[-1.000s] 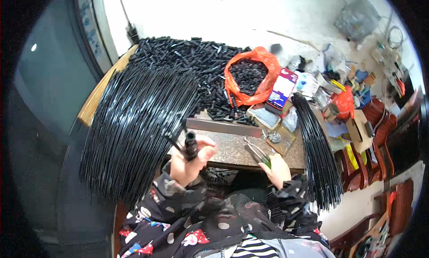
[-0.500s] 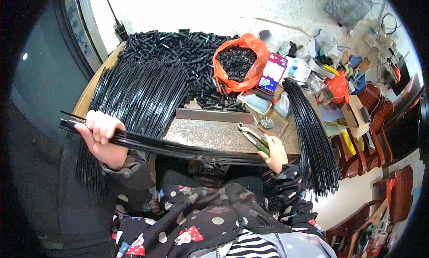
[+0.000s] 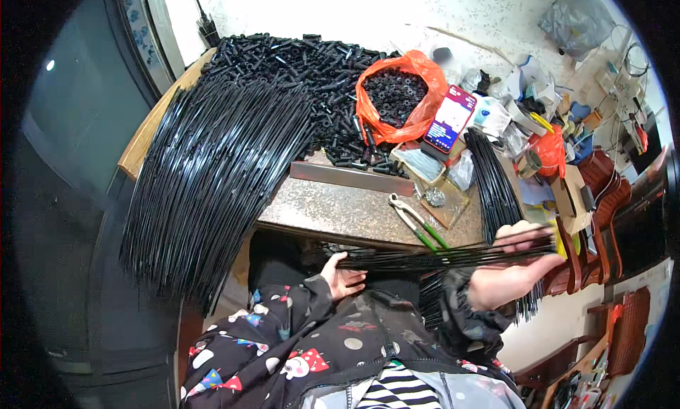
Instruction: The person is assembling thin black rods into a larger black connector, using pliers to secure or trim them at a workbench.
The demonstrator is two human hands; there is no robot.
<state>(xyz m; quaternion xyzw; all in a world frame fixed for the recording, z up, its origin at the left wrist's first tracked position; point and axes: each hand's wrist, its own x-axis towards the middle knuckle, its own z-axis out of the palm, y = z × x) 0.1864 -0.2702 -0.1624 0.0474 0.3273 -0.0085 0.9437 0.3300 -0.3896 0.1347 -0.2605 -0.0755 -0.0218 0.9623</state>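
A bundle of long, thin black rods (image 3: 425, 259) lies level across my lap, just in front of the table edge. My right hand (image 3: 513, 271) is closed round its right end. At the other end, my left hand (image 3: 344, 276) has its fingers stretched out, with the rod tips against the palm and thumb. Behind the bundle, pincers (image 3: 414, 221) with green handles rest on the tabletop (image 3: 326, 207). A wide sheaf of similar black rods (image 3: 212, 175) hangs over the table's left front edge, and a smaller sheaf (image 3: 492, 175) lies on the right.
Short black tubular pieces (image 3: 283, 65) are heaped at the back. An orange bag (image 3: 418, 129) holds small black parts, beside a lit phone (image 3: 451, 118). A metal bar (image 3: 350, 179) lies across the table. Clutter and wooden chairs (image 3: 602, 189) stand at right.
The bundle has moved right; its left end left my left hand's high grip. My right hand, before by the pincers, now grips the right end. My left hand came down towards my lap and opened.
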